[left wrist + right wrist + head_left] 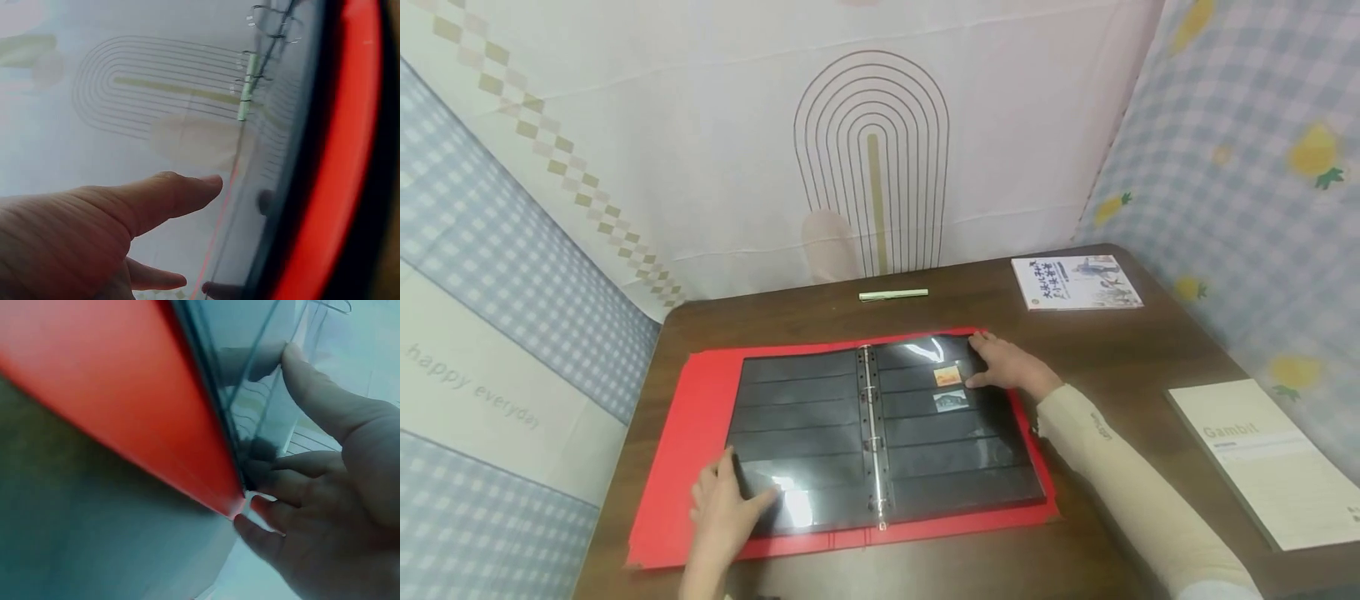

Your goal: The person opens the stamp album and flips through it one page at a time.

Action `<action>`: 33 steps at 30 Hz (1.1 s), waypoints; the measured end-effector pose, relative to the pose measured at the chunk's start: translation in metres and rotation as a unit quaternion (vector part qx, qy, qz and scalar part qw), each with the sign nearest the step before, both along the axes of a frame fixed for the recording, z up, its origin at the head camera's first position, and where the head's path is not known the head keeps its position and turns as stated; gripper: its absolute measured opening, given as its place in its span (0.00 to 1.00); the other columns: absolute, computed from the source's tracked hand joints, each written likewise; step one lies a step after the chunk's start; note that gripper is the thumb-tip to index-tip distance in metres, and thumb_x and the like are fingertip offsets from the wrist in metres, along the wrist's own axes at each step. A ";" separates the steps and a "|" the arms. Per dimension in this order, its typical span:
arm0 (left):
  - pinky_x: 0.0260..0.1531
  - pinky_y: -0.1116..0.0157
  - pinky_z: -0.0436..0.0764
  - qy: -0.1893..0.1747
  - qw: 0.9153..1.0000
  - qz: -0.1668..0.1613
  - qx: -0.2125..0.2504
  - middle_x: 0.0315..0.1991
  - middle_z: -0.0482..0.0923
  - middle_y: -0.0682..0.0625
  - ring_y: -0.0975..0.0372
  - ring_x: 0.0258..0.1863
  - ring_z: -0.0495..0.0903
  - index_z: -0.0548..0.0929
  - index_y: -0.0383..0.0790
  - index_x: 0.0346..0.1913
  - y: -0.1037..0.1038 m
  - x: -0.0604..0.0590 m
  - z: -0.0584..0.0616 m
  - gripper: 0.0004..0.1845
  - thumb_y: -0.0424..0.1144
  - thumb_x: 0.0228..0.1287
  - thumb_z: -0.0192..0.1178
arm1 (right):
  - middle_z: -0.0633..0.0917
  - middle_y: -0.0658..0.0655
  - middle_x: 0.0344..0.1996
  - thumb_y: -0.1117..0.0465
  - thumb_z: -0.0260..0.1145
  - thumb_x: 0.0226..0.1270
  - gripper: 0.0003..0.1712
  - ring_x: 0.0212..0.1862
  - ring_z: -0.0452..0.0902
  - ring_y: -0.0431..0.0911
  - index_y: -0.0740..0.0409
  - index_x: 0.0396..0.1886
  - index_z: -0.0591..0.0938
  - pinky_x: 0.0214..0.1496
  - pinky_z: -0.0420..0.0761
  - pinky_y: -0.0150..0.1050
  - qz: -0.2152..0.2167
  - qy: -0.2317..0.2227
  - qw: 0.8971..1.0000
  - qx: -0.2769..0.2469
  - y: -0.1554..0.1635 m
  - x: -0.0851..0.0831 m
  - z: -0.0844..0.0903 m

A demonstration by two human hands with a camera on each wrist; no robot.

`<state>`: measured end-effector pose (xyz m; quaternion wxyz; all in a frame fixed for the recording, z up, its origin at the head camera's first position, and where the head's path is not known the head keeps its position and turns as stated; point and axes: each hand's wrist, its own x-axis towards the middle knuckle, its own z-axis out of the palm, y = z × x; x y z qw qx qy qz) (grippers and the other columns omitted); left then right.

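A brown table [1120, 358] is carrying, along its far edge, a pale green pen [892, 294]; a small illustrated book [1075, 282] is lying at the far right corner, and a pale booklet marked "Gambit" [1270, 458] is lying near the right edge. None of these is sitting between the hands and the album; all are lying well apart from it. A red ring binder [677, 467] is lying open and flat at the table's middle, showing black pocket pages [805, 408] either side of the metal rings [871, 417], with two stamps [948, 377] sitting in the right page's upper rows. The right hand [1011, 365] is resting at the far right corner of the right page, fingers loosely extended, fingertips [250, 469] touching the page edge, not clamped. The left hand [724, 508] is lying flat on the near left corner of the left page, fingers straight, pressing down, gripping nothing.
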<state>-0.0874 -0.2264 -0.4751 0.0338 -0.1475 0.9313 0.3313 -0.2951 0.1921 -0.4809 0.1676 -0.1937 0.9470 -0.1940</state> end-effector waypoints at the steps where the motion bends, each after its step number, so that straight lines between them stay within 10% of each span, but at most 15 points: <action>1: 0.56 0.29 0.57 -0.001 1.000 -0.002 -0.002 0.66 0.54 0.19 0.28 0.66 0.51 0.53 0.22 0.75 0.002 0.001 -0.002 0.53 0.43 0.55 0.74 | 0.56 0.75 0.75 0.52 0.73 0.65 0.52 0.77 0.46 0.69 0.73 0.77 0.57 0.75 0.52 0.62 0.000 0.001 1.000 -0.004 0.001 0.001 -0.001; 21: 0.54 0.30 0.51 -0.002 1.000 -0.002 0.011 0.73 0.42 0.21 0.28 0.70 0.43 0.58 0.23 0.73 0.012 0.007 -0.016 0.50 0.45 0.56 0.73 | 0.69 0.73 0.70 0.53 0.77 0.61 0.51 0.70 0.64 0.67 0.72 0.75 0.63 0.71 0.64 0.62 -0.016 0.044 0.998 -0.029 0.002 0.007 -0.005; 33: 0.56 0.19 0.37 0.003 0.996 -0.022 -0.082 0.75 0.42 0.21 0.24 0.72 0.37 0.61 0.28 0.74 0.036 0.006 -0.016 0.52 0.51 0.52 0.74 | 0.77 0.71 0.63 0.56 0.78 0.59 0.46 0.61 0.75 0.62 0.72 0.71 0.68 0.65 0.72 0.59 -0.005 0.074 0.996 -0.042 0.003 0.003 -0.003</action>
